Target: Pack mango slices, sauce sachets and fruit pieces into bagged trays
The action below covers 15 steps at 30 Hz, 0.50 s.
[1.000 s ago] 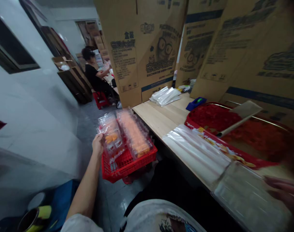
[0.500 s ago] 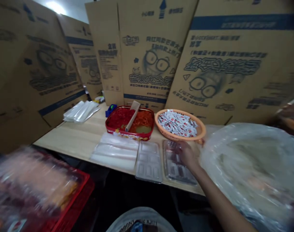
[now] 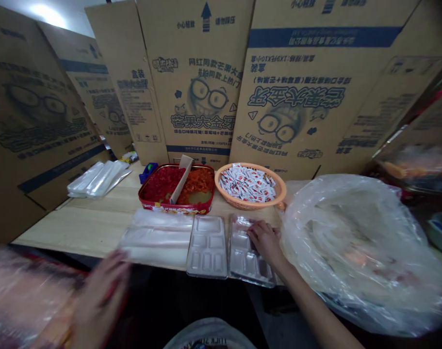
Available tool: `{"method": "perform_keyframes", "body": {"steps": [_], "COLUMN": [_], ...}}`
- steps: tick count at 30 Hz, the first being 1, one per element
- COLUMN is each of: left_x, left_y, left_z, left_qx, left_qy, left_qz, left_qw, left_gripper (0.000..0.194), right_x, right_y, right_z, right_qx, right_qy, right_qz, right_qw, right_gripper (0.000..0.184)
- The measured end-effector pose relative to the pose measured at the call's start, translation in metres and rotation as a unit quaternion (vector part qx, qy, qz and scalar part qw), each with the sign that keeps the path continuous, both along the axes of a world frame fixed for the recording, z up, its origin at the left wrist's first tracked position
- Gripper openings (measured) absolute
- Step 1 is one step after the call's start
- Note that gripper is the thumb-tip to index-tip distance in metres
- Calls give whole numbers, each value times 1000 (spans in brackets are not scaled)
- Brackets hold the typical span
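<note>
My right hand (image 3: 265, 240) reaches over the right clear plastic compartment tray (image 3: 241, 241), its bent fingers close together at the tray's upper right part. Anything between those fingertips is too small or hidden to make out. A second clear compartment tray (image 3: 207, 247) lies just left of it. Smeared by motion, my left hand (image 3: 102, 291) is in front of the table edge at lower left, beside the plastic-wrapped packs (image 3: 27, 295). Its fingers point up towards the stack of clear plastic bags (image 3: 155, 232), and whether it holds anything does not show.
Behind the trays stand a red tin (image 3: 175, 208) of red and orange pieces, split by a cardboard strip (image 3: 182, 179), and an orange basket (image 3: 250, 203) of small white sachets (image 3: 248, 183). A large plastic-lined container (image 3: 337, 213) is at right. Cardboard boxes (image 3: 202, 97) wall the back.
My left hand has come into view at lower left. My right hand has shifted slightly down relative to the right tray. The camera view has turned to the right.
</note>
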State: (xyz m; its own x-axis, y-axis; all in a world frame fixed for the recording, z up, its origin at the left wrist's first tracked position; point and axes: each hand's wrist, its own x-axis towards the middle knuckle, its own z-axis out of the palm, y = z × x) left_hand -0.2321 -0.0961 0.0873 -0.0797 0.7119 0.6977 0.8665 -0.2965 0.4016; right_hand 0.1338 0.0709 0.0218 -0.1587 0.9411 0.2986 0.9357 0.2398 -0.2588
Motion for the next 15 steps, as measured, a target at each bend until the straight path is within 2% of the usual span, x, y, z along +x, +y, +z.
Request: {"method": "perform_keyframes", "body": {"steps": [1,2,4,5,7,9,11,15], "left_x": [21,46,100,126,168,191,200,200], "left_y": [13,27,53,64,79,86,89,90], "left_z": [-4,-10,-23,-30,-43,-55,-65,-78], "left_qx": [-2,-28,-88,-118,-175,-216,-241,-260], "left_qy": [77,148,243,264,268,248,228,210], "left_qz": [-92,-170,-296,-339,-375,-388,-394,-411], "left_qw": [993,974,920,895,870,861,857,848], "left_gripper": [36,41,48,50,50,47,46,50], "right_x": [1,1,1,1,0,1,2,4], "right_y": [5,12,28,35,48,56,60,60], "right_z": [3,5,8,8,5,0,-5,-10], "right_qx": [12,21,18,9,-7,-13,-7,4], "right_qy": [19,36,47,42,32,27,29,34], "right_qz": [6,15,39,52,72,86,94,99], "right_qw": [1000,999,998,998,997,996,995,995], "right_gripper": [22,23,24,24,22,20,20,21]}}
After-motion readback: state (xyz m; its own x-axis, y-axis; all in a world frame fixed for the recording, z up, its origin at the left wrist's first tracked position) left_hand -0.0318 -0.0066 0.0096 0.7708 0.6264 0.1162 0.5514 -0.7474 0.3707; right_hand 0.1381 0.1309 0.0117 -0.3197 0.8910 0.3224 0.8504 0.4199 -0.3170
